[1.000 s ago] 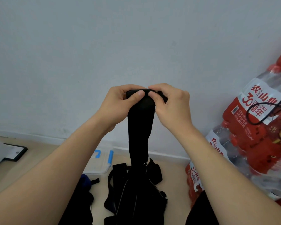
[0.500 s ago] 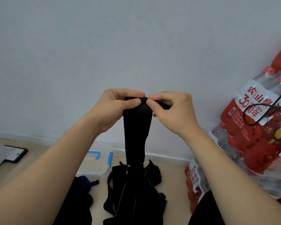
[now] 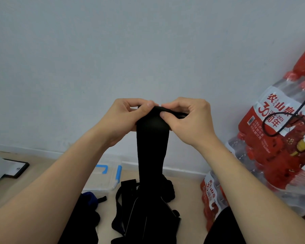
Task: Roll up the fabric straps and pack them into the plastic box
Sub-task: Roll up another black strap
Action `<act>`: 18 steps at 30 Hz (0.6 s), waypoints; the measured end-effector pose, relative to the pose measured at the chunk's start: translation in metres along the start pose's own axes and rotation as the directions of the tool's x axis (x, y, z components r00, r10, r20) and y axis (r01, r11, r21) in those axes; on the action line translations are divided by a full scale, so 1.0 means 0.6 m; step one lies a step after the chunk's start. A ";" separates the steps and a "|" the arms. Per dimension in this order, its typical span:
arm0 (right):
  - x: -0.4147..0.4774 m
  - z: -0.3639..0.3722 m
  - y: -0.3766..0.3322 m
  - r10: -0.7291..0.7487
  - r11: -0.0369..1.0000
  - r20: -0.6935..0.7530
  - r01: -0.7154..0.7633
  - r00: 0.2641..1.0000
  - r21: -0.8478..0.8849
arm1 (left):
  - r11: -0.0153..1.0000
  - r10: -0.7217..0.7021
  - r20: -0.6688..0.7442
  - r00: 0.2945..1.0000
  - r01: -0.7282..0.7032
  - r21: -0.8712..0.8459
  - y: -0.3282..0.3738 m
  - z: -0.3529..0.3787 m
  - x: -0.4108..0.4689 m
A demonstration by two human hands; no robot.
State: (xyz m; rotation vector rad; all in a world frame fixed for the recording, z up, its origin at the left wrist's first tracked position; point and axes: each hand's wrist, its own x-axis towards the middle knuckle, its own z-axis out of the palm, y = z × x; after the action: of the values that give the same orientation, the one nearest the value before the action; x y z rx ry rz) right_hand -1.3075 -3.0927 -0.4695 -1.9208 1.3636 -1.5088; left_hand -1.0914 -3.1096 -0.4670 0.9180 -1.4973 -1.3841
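Here, both hands are raised in front of a pale wall (image 3: 148,41) and meet near the centre of the view. The left hand (image 3: 123,118) pinches the top end of a black fabric strap (image 3: 152,147) between its thumb and curled fingers. The right hand (image 3: 188,120) grips the same end from the 3 o'clock side, with its thumb pressed on the near face and its fingers curled over the top. Under the fingertips the end looks rolled over on itself, though the dark cloth hides how many turns there are.

From the hands the strap hangs straight down towards 6 o'clock. Its lower end reaches a heap of black straps (image 3: 144,213) lying on the floor (image 3: 188,191).

At about 7 o'clock a clear plastic box (image 3: 104,180) with blue latches sits on the floor close to the wall, partly covered by the left forearm. Just nearer than the box lies a blue bundle (image 3: 89,198) beside more dark cloth.

From 3 to 4 o'clock, packs of bottled water (image 3: 271,138) with red labels are stacked against the wall, and a black cable (image 3: 280,124) loops across them. At 8 o'clock a flat board (image 3: 16,170) with a dark edge lies on the floor.
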 end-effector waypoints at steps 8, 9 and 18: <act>-0.001 0.001 0.005 -0.069 0.994 0.126 0.079 0.990 -0.075 | 1.000 0.000 -0.029 1.000 0.000 -0.029 -0.010 -0.011 0.002; 0.001 0.000 0.005 -0.013 0.998 0.155 0.021 0.988 -0.054 | 1.000 0.000 -0.014 1.000 0.000 -0.014 -0.010 -0.013 0.001; 0.009 0.005 0.006 0.004 0.998 0.209 0.009 0.978 -0.063 | 1.000 0.015 -0.025 1.000 -0.015 0.015 -0.007 -0.008 -0.003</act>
State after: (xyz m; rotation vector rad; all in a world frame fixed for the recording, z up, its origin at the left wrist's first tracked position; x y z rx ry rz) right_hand -1.3068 -3.0999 -0.4703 -2.0542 1.3296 -1.2362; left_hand -1.0867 -3.1100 -0.4713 0.9286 -1.4942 -1.3479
